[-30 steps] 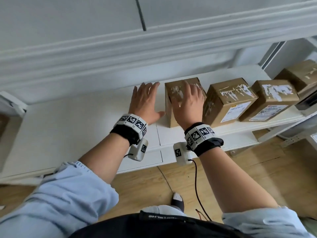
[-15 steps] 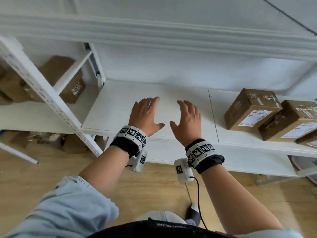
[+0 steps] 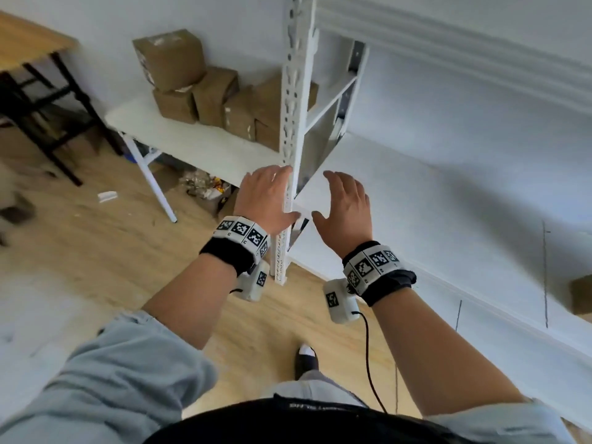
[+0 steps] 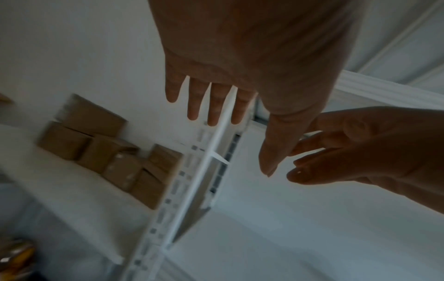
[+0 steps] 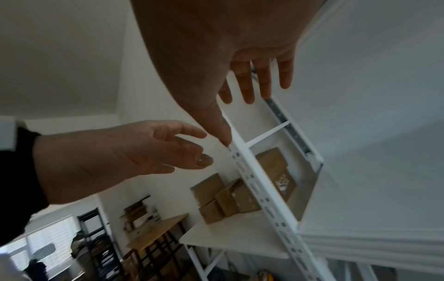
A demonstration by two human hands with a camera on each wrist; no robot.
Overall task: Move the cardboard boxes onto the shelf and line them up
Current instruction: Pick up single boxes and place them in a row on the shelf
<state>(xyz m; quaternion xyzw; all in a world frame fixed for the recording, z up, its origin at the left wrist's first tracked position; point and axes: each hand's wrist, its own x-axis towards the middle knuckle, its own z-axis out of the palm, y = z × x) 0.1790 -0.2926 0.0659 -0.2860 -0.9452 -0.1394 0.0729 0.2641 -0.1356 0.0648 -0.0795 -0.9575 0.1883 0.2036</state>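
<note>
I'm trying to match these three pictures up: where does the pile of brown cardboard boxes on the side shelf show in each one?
Head view: the pile of cardboard boxes sits upper left, left of the white perforated upright post.
Left wrist view: the pile is at middle left, left of the post.
Right wrist view: the pile is at lower centre, mostly left of the post.
Shared landmark: that post.

Empty hands [image 3: 267, 200] before stacked boxes [image 3: 205, 88]
</note>
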